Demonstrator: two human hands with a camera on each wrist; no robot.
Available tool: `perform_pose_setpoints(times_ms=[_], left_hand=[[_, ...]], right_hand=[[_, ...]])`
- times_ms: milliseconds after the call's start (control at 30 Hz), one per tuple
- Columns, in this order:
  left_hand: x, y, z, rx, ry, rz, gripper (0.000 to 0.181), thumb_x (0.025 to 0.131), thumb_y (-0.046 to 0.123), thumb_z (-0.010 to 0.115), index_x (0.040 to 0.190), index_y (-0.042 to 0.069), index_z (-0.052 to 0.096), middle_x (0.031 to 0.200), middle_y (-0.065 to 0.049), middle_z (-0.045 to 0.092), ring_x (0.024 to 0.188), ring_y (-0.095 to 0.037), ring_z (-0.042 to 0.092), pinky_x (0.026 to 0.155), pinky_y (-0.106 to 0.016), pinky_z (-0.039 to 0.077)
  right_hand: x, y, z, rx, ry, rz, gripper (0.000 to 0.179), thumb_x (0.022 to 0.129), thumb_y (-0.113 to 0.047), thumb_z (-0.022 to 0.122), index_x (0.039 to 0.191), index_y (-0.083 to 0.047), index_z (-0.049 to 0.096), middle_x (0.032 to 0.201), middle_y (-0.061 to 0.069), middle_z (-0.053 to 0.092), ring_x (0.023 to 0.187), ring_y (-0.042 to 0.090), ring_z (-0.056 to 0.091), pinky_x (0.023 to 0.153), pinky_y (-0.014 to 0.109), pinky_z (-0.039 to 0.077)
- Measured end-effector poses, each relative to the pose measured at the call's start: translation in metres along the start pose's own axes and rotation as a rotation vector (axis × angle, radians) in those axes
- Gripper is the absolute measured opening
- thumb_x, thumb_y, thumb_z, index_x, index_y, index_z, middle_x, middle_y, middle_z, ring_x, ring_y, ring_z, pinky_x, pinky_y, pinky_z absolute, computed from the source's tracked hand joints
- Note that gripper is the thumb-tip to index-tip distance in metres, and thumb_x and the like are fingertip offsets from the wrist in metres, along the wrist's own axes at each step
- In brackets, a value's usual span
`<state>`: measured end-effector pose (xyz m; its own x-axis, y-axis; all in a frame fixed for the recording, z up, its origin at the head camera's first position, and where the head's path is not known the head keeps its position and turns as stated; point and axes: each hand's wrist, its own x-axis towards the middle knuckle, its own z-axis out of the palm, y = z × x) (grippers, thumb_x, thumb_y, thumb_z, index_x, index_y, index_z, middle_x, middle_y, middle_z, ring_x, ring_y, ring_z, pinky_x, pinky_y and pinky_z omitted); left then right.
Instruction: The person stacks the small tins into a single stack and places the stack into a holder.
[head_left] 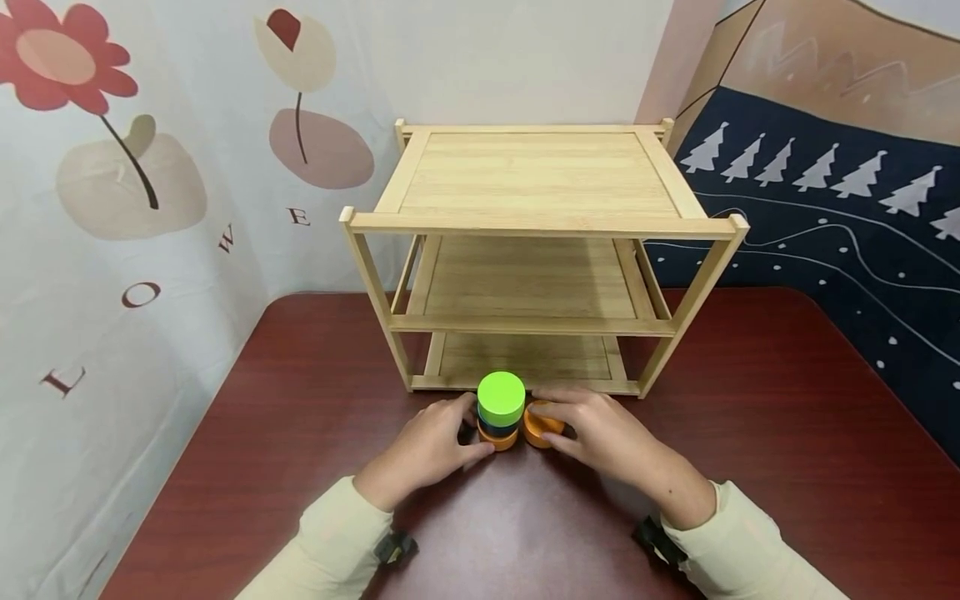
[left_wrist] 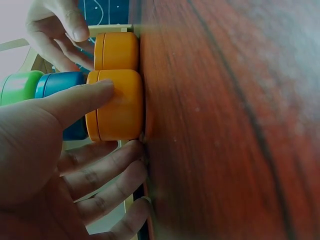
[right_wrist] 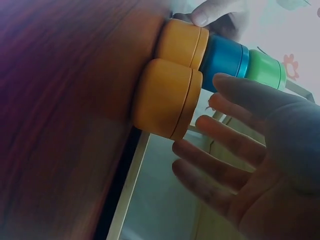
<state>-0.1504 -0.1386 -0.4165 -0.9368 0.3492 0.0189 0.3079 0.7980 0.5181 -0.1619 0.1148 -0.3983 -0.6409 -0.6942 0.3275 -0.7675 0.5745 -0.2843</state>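
A stack of small round lidded jars stands on the table: a green jar (head_left: 501,398) on top, a blue jar (left_wrist: 75,80) in the middle and an orange jar (left_wrist: 120,107) at the bottom. My left hand (head_left: 429,442) holds the bottom orange jar, thumb on its near side and fingers round the far side. Right beside the stack stands a second orange jar (right_wrist: 165,100), in contact with the first. Around that one my right hand (head_left: 600,429) is spread, its thumb and fingers loosely extended; the right wrist view shows them beside the lid, not curled round it.
Just behind the jars is a three-tier wooden shelf (head_left: 540,223), its bottom rail close to the fingertips. The reddish-brown table (head_left: 300,392) extends to both sides. Printed cloths (head_left: 225,167) hang behind and at the sides.
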Motion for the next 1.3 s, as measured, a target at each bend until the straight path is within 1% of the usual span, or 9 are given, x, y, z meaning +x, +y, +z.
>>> perform_pose_setpoints(times_ms=[233, 500, 700, 1100, 1300], left_hand=[[-0.0008, -0.0007, -0.001, 0.006, -0.002, 0.009, 0.044, 0.08, 0.035, 0.084, 0.112, 0.014, 0.062, 0.092, 0.004, 0.071, 0.087, -0.017, 0.068, 0.078, -0.041, 0.053], [-0.001, 0.0007, -0.0019, 0.01, -0.014, 0.002, 0.043, 0.081, 0.035, 0.083, 0.111, 0.013, 0.061, 0.092, 0.003, 0.071, 0.087, -0.017, 0.068, 0.078, -0.041, 0.053], [-0.0009, 0.0012, -0.0023, 0.012, -0.016, 0.003, 0.044, 0.081, 0.035, 0.082, 0.113, 0.013, 0.061, 0.092, 0.003, 0.07, 0.088, -0.017, 0.067, 0.079, -0.041, 0.053], [-0.0007, 0.0004, -0.0016, 0.004, -0.015, 0.005, 0.042, 0.082, 0.034, 0.082, 0.112, 0.014, 0.061, 0.092, 0.004, 0.071, 0.088, -0.016, 0.068, 0.079, -0.04, 0.053], [-0.0011, 0.0017, -0.0019, 0.001, -0.016, 0.005, 0.041, 0.082, 0.034, 0.082, 0.111, 0.014, 0.061, 0.093, 0.003, 0.07, 0.089, -0.017, 0.068, 0.079, -0.041, 0.053]], right_hand=[[-0.0001, 0.0002, 0.0011, 0.01, -0.062, 0.035, 0.029, 0.085, -0.015, 0.08, 0.114, -0.01, 0.075, 0.124, 0.011, 0.07, 0.113, 0.026, 0.069, 0.091, 0.04, 0.056], [-0.0012, 0.0001, 0.0019, 0.015, -0.093, 0.05, 0.03, 0.085, -0.016, 0.08, 0.114, -0.011, 0.075, 0.126, 0.012, 0.069, 0.113, 0.025, 0.069, 0.09, 0.039, 0.056], [-0.0015, -0.0001, 0.0012, 0.014, -0.118, 0.067, 0.032, 0.084, -0.016, 0.081, 0.115, -0.011, 0.075, 0.128, 0.011, 0.068, 0.114, 0.025, 0.068, 0.089, 0.038, 0.056], [-0.0018, 0.0014, 0.0028, 0.024, -0.114, 0.067, 0.033, 0.084, -0.013, 0.08, 0.116, -0.011, 0.074, 0.13, 0.012, 0.067, 0.114, 0.025, 0.068, 0.088, 0.038, 0.057], [-0.0026, 0.001, 0.0039, 0.018, -0.103, 0.069, 0.031, 0.084, -0.011, 0.081, 0.114, -0.011, 0.075, 0.129, 0.016, 0.066, 0.107, 0.025, 0.07, 0.083, 0.036, 0.058]])
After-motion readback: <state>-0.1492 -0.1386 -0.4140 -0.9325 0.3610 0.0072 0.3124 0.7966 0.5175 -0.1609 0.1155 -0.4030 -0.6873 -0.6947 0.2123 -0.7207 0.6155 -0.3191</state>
